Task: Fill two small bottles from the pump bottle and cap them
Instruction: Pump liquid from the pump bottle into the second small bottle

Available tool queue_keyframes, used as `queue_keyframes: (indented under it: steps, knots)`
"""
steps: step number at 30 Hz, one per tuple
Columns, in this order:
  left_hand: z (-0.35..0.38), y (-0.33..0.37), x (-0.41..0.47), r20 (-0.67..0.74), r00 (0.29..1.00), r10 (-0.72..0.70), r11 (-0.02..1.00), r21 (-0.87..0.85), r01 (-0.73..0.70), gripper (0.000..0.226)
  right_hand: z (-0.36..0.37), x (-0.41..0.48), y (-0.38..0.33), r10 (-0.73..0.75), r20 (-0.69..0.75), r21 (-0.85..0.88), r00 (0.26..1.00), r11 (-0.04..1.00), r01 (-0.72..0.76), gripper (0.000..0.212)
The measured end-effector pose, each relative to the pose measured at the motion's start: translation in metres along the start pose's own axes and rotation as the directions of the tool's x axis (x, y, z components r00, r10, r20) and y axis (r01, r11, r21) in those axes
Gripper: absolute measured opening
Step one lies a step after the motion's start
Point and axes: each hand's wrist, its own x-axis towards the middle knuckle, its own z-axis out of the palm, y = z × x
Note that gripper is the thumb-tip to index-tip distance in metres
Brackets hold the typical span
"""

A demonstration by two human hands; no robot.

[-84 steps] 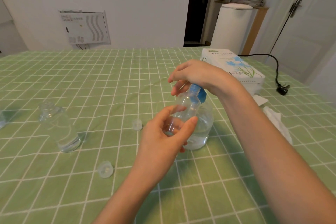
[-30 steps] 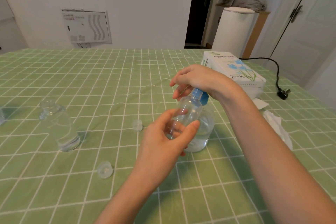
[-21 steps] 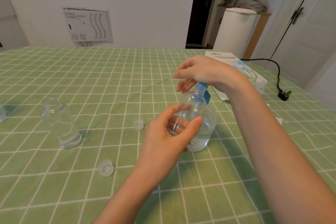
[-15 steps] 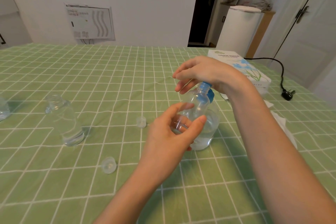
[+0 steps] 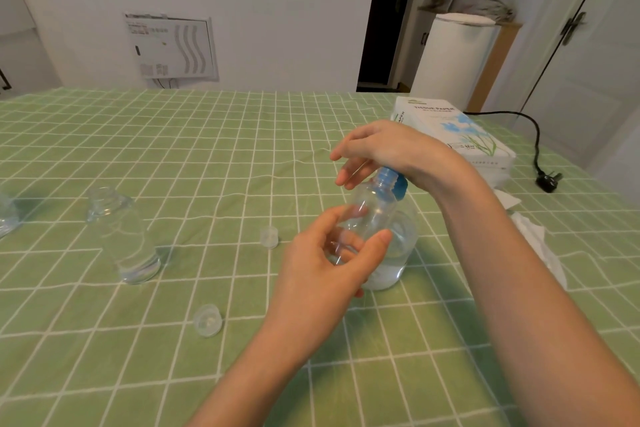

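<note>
- While we look down, we count two small bottles, the held bottle (image 5: 372, 208) and the standing bottle (image 5: 128, 239) at left; two caps (image 5: 269, 237); one pump bottle (image 5: 403, 250).
- Green checked tablecloth (image 5: 173, 149); tissue box (image 5: 450, 135) behind.
- Our left hand (image 5: 318, 274) grips the held bottle against the pump bottle; our right hand (image 5: 388, 146), fingers loose, rests on its top.

One bare left hand (image 5: 322, 267), nails short and plain; behind the fingers, a bare wrist and bare forearm. One bare right hand (image 5: 388, 146), nails short; behind its fingers, a bare wrist and long bare forearm.
</note>
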Motion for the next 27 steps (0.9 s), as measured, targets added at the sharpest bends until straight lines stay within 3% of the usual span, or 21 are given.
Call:
queue_keyframes:
  steps: [6, 17, 27]
  knots:
    - [0.001, 0.003, 0.002, 0.007, 1.0, 0.012, 1.0, -0.019, -0.012, 0.026, -0.007, -0.003, -0.01, -0.012, -0.074, -0.137, 0.997, 0.991, 0.002, 0.035]
    - [0.0, 0.001, 0.0, 0.005, 1.0, 0.015, 1.0, -0.012, -0.015, 0.029, -0.003, -0.001, -0.006, 0.026, 0.037, -0.114, 0.999, 0.993, -0.022, 0.021]
    - [-0.001, -0.001, 0.001, 0.007, 1.0, 0.012, 1.0, -0.006, -0.012, 0.025, 0.0, 0.002, 0.0, 0.014, -0.028, -0.086, 1.0, 0.996, -0.016, 0.019]
